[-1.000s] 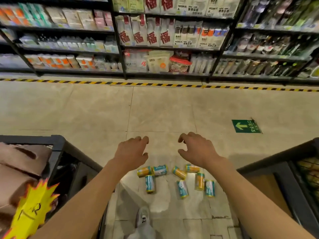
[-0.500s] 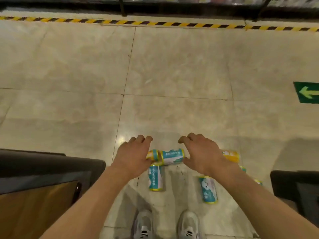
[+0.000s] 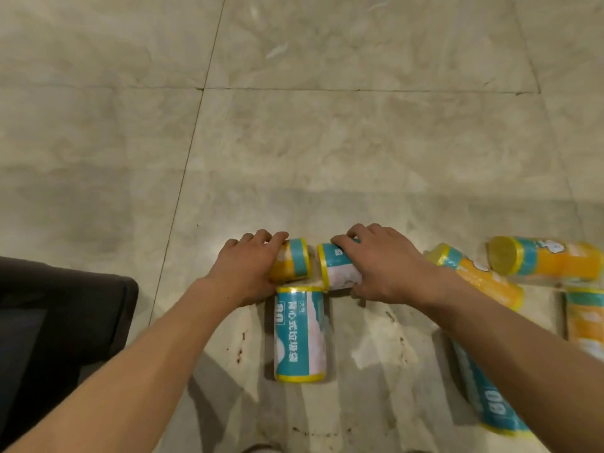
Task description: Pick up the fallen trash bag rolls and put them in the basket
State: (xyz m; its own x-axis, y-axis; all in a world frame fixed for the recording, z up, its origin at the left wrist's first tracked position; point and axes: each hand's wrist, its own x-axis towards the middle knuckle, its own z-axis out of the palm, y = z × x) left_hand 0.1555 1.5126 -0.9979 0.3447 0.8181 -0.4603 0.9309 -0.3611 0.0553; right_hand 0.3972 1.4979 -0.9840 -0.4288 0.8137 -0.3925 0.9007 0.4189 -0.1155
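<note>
In the head view, your left hand curls its fingers over the orange, teal-banded plastic-wrapped trash bag roll lying on the beige marble tile floor. Your right hand wraps its fingers around the white, teal-banded roll just beside it, end to end. A teal-and-white upright-lettered roll lies just below both, touching them. Further orange rolls lie to the right, one partly under your right forearm. A dark bin edge sits at left; whether it is the basket cannot be told.
</note>
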